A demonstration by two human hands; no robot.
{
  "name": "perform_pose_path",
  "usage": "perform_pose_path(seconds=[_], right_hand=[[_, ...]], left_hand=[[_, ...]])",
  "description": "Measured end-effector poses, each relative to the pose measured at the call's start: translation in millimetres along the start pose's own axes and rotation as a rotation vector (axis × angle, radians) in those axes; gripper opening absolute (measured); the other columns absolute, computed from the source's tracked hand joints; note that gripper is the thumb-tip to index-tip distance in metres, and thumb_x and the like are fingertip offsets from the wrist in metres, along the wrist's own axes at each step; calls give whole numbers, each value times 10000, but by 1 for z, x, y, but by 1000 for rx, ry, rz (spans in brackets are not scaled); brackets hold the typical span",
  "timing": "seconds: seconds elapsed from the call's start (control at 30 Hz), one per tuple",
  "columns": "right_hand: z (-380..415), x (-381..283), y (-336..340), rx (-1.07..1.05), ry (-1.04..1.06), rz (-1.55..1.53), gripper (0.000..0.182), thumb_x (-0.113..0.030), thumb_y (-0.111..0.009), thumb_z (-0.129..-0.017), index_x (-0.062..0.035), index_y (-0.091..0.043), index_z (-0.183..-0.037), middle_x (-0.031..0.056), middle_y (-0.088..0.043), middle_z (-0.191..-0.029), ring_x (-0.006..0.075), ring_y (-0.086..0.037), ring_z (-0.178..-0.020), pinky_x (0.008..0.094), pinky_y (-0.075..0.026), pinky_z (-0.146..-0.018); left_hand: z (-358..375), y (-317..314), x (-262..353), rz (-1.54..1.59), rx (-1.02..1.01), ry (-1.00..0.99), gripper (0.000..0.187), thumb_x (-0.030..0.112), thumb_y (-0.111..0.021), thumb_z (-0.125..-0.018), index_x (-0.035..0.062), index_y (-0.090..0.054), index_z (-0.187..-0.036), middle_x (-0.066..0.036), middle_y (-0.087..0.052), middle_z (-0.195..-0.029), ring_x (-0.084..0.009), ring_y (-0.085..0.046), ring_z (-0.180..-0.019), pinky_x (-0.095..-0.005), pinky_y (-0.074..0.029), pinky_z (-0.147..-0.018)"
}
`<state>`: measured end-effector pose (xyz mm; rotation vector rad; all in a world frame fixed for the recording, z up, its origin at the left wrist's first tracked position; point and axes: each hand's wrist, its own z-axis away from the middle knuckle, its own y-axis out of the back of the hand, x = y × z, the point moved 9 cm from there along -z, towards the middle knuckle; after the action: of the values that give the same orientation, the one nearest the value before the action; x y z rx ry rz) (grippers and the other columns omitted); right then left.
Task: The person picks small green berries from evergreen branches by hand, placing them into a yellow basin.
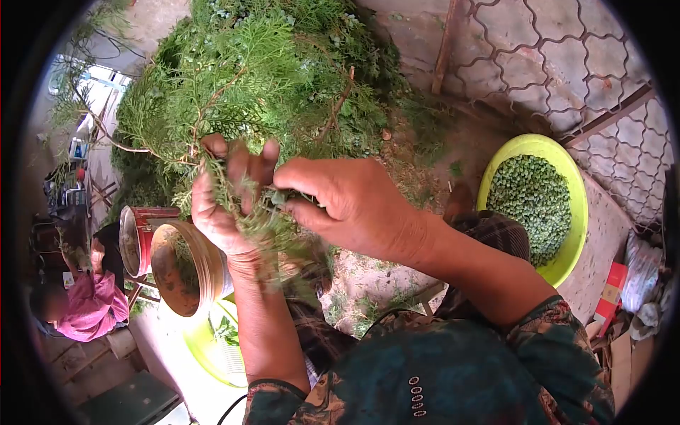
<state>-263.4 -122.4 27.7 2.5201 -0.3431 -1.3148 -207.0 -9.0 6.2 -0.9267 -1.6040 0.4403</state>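
Observation:
A leafy green conifer branch (pixel 265 230) crosses my left hand (pixel 225 202), whose fingers are curled around it. Close against the left fingers, my right hand (pixel 358 202) is pinched, thumb against forefinger, at the sprig. A small grey-green bit shows at its fingertips, too small to name surely. Some foliage below the hands is smeared by motion. Just beyond them rises a big heap of cut conifer branches (pixel 248 78), bearing small pale green cones. To the right stands a yellow-green basin (pixel 579 227) holding many small green cones (pixel 528 205).
At left stand a red bucket (pixel 131 241), a tan bucket (pixel 212 273) and another yellow-green basin (pixel 195 350). A person in a pink top (pixel 95 304) sits farther left. Wire mesh (pixel 552 64) leans at upper right; a red box (pixel 610 294) lies near the right edge.

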Motion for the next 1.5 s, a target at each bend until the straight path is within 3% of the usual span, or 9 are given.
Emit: perform_pose_path(seconds=[0.2, 0.3, 0.37, 0.53, 0.6, 0.67, 0.8, 1.23, 1.5], right_hand=[[4, 11, -2, 68, -14, -93, 231, -156, -625, -759, -71, -515, -944, 154, -567, -697, 346, -581, -647, 420, -458, -557], [4, 15, -9, -41, -115, -151, 217, -165, -618, -769, -66, -520, -935, 172, -564, -695, 359, -578, -643, 429, -456, -568], [2, 12, -8, -13, -89, -164, 211, -138, -607, -770, -50, -508, -934, 188, -562, -707, 379, -569, -652, 419, -457, -561], [6, 13, -15, 112, -100, -355, 133, -32, -532, -793, -17, -502, -922, 115, -549, -722, 209, -516, -553, 288, -431, -536], [7, 11, -4, 209, -49, -493, 111, -34, -513, -805, -30, -506, -916, 85, -546, -702, 154, -487, -496, 266, -405, -474], [25, 32, -42, -85, -770, -1386, 126, -48, -504, -814, -60, -518, -939, 44, -537, -718, 62, -365, -423, 218, -296, -381], [33, 27, -61, -131, -831, -1883, 146, -84, -512, -826, -75, -518, -972, 35, -510, -689, 37, -300, -399, 192, -224, -361], [15, 42, -31, -59, -638, -862, 166, -145, -579, -818, -20, -502, -897, -14, -471, -658, 21, -394, -502, 189, -300, -414], [18, 18, -34, -219, -657, -1464, 197, -98, -463, -820, -60, -481, -1012, 11, -474, -621, 41, -305, -406, 199, -246, -363]], left_hand=[[16, 42, 9, -412, 478, -13, 355, 304, -437, -926, 41, -473, -1163, -84, -546, -937, -167, -535, -797, -327, -467, -722], [15, 42, 7, -330, 530, -15, 307, 289, -422, -933, 32, -477, -1092, -58, -544, -808, -139, -515, -669, -314, -445, -641], [-2, 6, -5, -21, -122, 48, 253, 281, -420, -929, 43, -461, -1007, -9, -464, -623, -116, -417, -497, -278, -386, -562], [-6, 23, -7, 263, 26, 23, 217, 233, -500, -883, 58, -428, -990, 8, -388, -512, -107, -342, -403, -263, -351, -497], [-8, 5, -7, 443, -297, 65, 240, 178, -549, -843, 56, -422, -1007, 4, -414, -506, -108, -376, -397, -272, -374, -450], [-8, -3, -5, 376, -237, -9, 130, 124, -471, -884, 77, -380, -965, 31, -386, -494, -38, -334, -316, -154, -303, -305], [-6, -8, -6, 476, -292, 120, 335, 120, -599, -759, 61, -410, -1030, -2, -423, -504, -104, -379, -380, -264, -375, -419], [3, 18, 0, -9, 183, 36, 269, 286, -385, -941, 39, -441, -1029, 42, -360, -519, -74, -303, -403, -252, -272, -446], [-5, 22, -7, 436, 83, 111, 216, 133, -403, -907, -9, -429, -1068, 47, -326, -512, -64, -285, -386, -219, -310, -421]])
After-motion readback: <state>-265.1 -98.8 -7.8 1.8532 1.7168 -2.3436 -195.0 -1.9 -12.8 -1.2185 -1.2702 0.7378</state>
